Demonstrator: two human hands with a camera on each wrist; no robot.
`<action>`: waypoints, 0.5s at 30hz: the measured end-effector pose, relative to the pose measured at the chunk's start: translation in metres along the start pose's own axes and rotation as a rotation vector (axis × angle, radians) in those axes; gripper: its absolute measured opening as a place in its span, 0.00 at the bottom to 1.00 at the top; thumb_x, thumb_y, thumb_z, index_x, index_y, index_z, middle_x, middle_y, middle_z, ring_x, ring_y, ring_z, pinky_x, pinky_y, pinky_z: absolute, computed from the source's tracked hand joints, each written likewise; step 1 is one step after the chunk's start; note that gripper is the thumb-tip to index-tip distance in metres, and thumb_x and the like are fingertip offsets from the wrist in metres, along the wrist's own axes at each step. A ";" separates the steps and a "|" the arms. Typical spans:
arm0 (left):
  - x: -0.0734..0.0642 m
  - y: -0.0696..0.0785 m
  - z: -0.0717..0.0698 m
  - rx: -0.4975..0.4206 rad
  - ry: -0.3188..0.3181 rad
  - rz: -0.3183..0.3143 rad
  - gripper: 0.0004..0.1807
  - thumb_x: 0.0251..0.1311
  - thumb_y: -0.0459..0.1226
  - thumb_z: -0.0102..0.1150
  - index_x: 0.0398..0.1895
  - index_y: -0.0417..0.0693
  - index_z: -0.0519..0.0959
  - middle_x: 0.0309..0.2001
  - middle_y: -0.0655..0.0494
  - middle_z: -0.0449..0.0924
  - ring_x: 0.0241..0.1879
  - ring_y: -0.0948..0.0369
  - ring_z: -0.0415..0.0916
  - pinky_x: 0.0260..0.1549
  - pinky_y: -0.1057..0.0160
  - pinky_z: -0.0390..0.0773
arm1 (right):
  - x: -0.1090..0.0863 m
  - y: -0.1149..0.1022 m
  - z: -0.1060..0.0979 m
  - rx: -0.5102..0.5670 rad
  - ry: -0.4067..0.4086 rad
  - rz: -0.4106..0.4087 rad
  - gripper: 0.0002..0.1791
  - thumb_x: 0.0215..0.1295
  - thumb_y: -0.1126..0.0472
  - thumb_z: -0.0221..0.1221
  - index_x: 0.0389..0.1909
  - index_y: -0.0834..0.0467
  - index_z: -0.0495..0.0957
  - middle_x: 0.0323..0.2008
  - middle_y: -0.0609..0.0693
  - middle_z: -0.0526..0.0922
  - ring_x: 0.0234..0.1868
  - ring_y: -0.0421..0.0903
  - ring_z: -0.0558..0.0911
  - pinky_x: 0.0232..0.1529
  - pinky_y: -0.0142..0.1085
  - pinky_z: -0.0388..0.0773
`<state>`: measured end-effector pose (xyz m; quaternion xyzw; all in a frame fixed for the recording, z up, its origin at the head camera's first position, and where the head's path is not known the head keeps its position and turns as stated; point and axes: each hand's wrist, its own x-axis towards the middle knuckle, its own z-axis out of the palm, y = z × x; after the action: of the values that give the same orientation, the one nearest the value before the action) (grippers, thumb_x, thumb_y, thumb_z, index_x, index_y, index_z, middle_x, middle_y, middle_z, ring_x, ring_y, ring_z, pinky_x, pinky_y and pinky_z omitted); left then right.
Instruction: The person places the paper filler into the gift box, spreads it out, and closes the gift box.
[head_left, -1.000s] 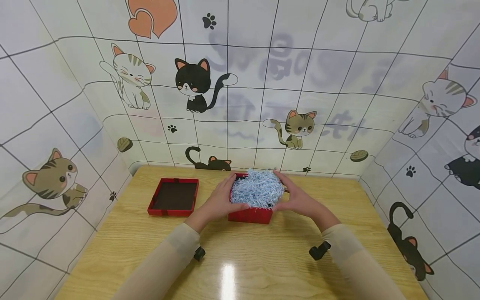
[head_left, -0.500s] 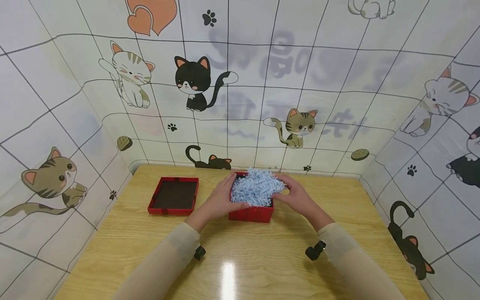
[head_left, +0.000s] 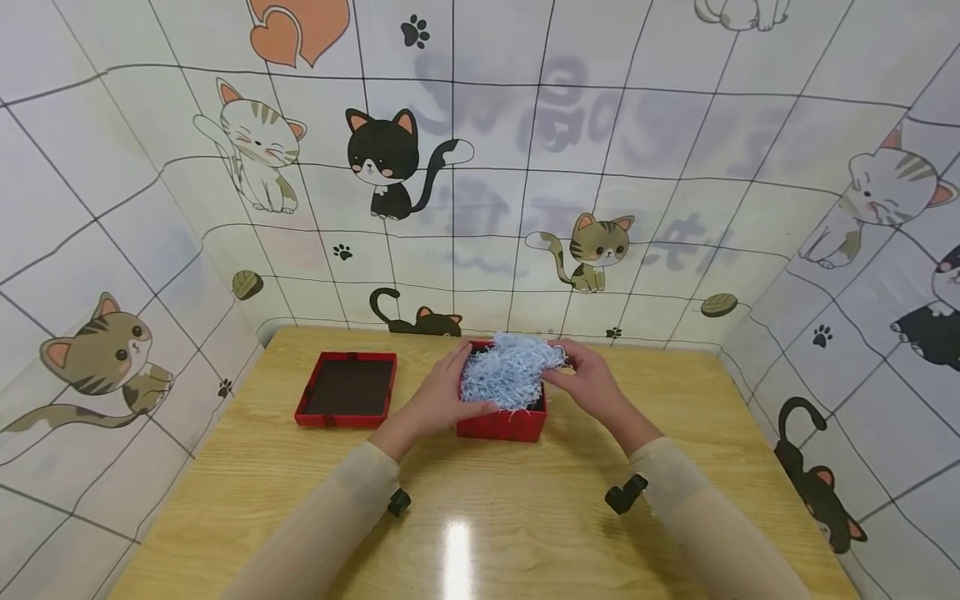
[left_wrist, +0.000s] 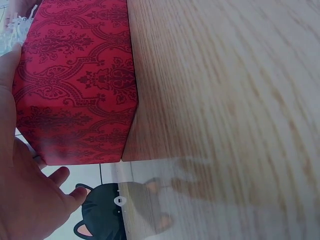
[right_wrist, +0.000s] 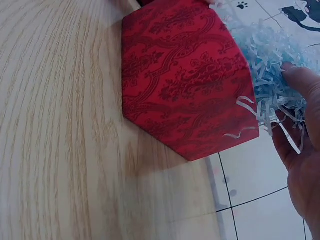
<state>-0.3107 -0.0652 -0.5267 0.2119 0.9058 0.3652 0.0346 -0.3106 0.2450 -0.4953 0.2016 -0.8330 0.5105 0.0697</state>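
Observation:
A red patterned box [head_left: 501, 427] stands on the table, heaped with pale blue shredded paper [head_left: 504, 373] that rises above its rim. My left hand [head_left: 433, 397] grips the box's left side, thumb along the front rim and fingers around toward the back. At the right rim, my right hand [head_left: 594, 382] pinches a clump of the shreds between thumb and fingers. The right wrist view has loose strands of the shredded paper [right_wrist: 272, 65] hanging over the box's edge beside that hand. Dark interior shows at the box's front right corner. What lies beneath the paper is hidden.
A shallow red box lid [head_left: 341, 421], dark inside, lies face up to the left of the box. The wooden table [head_left: 495, 517] meets a tiled-pattern wall covering [head_left: 480, 267] with printed cats close behind the box.
My right hand has gone from the box's right rim to grasping the shredded paper, drawing it inward and leftward. More of the box's right edge is uncovered. The left hand keeps its place.

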 end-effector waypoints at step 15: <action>-0.001 0.002 -0.002 -0.007 -0.003 0.015 0.69 0.59 0.68 0.75 0.93 0.51 0.47 0.92 0.53 0.44 0.88 0.46 0.47 0.81 0.34 0.57 | 0.018 -0.027 0.021 -0.135 -0.149 -0.056 0.22 0.71 0.64 0.75 0.64 0.55 0.85 0.60 0.50 0.87 0.62 0.53 0.83 0.65 0.59 0.82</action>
<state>-0.3095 -0.0656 -0.5245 0.2189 0.9030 0.3683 0.0338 -0.3144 0.2113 -0.4770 0.2569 -0.8625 0.4345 0.0354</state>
